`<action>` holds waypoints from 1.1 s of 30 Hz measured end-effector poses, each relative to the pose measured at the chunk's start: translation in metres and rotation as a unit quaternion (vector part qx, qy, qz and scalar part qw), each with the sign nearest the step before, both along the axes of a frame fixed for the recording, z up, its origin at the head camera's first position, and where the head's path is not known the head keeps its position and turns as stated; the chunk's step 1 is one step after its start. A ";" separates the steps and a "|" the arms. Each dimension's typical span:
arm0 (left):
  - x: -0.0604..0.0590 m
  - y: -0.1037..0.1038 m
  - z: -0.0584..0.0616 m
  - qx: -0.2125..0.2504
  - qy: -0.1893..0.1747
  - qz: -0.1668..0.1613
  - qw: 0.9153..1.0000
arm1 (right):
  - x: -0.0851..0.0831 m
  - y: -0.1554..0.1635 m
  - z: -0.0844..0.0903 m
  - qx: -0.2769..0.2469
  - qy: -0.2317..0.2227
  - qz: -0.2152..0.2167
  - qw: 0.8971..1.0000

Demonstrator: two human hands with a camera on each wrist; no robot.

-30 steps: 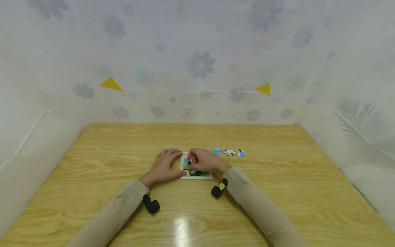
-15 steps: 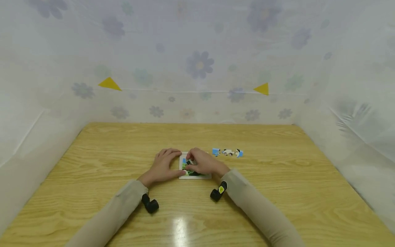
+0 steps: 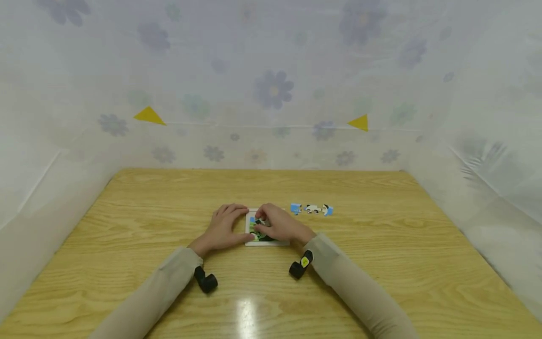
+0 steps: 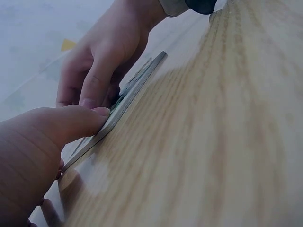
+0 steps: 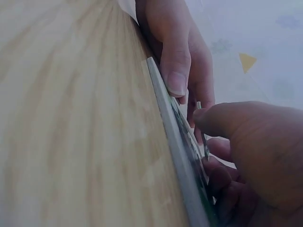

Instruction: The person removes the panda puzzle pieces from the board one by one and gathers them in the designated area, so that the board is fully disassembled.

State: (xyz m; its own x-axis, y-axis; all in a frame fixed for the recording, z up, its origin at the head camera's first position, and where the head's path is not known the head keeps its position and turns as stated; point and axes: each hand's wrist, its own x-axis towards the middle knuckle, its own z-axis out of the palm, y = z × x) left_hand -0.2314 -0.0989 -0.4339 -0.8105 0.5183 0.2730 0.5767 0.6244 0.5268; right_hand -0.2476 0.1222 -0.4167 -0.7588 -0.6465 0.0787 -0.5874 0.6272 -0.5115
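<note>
A small puzzle board [image 3: 267,244] with a pale frame and a green, blue and black picture lies on the table. My left hand [image 3: 225,228] holds its left side, the thumb on the near left corner and the fingers along the edge. Over the board, my right hand [image 3: 277,222] pinches a thin puzzle piece [image 5: 205,142], seen edge-on and tilted up in the right wrist view. In the left wrist view, the board's edge [image 4: 137,92] lies between both hands. My right hand hides much of the picture.
Loose puzzle pieces lie behind and right of the board: a blue one [image 3: 296,208], a white and black one [image 3: 313,209], and a blue, white and black one [image 3: 328,210]. The wooden table [image 3: 262,278] ends at a flower-print sheet [image 3: 195,75].
My right hand has shifted slightly left over the board, still pinching. My left hand keeps its place on the board's side. The loose pieces lie as before.
</note>
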 end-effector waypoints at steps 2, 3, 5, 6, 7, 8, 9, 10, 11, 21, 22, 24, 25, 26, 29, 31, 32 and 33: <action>0.001 0.001 0.001 0.000 -0.002 0.000 1.000 | 0.000 0.002 -0.002 -0.025 -0.008 0.000 1.000; 0.000 0.001 0.001 0.000 -0.005 0.001 1.000 | 0.000 0.003 -0.003 -0.043 -0.013 -0.002 0.999; 0.000 0.002 0.001 -0.001 -0.001 0.002 1.000 | -0.001 0.006 -0.007 -0.076 -0.025 -0.008 0.997; 0.000 0.002 0.002 -0.001 -0.001 0.002 1.000 | -0.001 0.008 -0.009 -0.095 -0.032 -0.012 0.995; 0.000 0.002 0.002 0.000 -0.001 0.003 1.000 | -0.001 0.010 -0.011 -0.113 -0.038 -0.016 0.993; 0.000 0.002 0.002 0.000 0.002 0.003 1.000 | -0.002 0.011 -0.013 -0.128 -0.039 -0.020 0.991; 0.000 0.002 0.002 0.000 0.003 0.004 1.000 | -0.001 0.013 -0.014 -0.147 -0.038 -0.022 0.988; 0.000 0.002 0.002 0.001 0.005 0.004 1.000 | -0.001 0.014 -0.016 -0.162 -0.035 -0.023 0.986; 0.000 0.003 0.002 0.000 0.007 0.005 1.000 | -0.001 0.015 -0.017 -0.181 -0.030 -0.023 0.983; 0.000 0.004 0.002 -0.006 0.007 0.011 1.000 | 0.020 0.022 0.003 -0.229 0.036 -0.043 0.972; 0.000 0.004 0.002 -0.004 0.005 0.011 1.000 | 0.017 0.024 -0.002 -0.228 0.039 -0.046 0.972; 0.000 0.003 0.002 0.000 0.001 0.010 1.000 | 0.011 0.029 -0.012 -0.227 0.048 -0.053 0.971; 0.000 0.003 0.002 0.001 0.000 0.010 1.000 | 0.008 0.033 -0.017 -0.228 0.053 -0.055 0.971; 0.000 0.003 0.002 0.001 0.000 0.010 1.000 | 0.005 0.036 -0.022 -0.228 0.054 -0.058 0.970; 0.000 0.002 0.001 0.002 -0.001 0.010 1.000 | 0.005 0.044 -0.026 -0.230 0.054 -0.066 0.969; -0.001 0.002 0.001 0.003 0.000 0.009 1.000 | 0.005 0.049 -0.027 -0.230 0.052 -0.069 0.969; -0.001 0.002 0.001 0.002 0.002 0.009 1.000 | 0.006 0.052 -0.027 -0.231 0.051 -0.071 0.969; -0.001 0.002 0.001 0.004 0.002 0.008 1.000 | 0.006 0.054 -0.027 -0.231 0.052 -0.071 0.969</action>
State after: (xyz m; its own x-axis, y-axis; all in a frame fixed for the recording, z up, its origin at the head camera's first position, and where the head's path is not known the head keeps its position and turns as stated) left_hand -0.2324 -0.0970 -0.4332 -0.8180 0.5027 0.2797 0.5682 0.6299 0.5295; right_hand -0.2412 0.1762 -0.4433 -0.8098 -0.4143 0.4154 -0.5756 0.4242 -0.6991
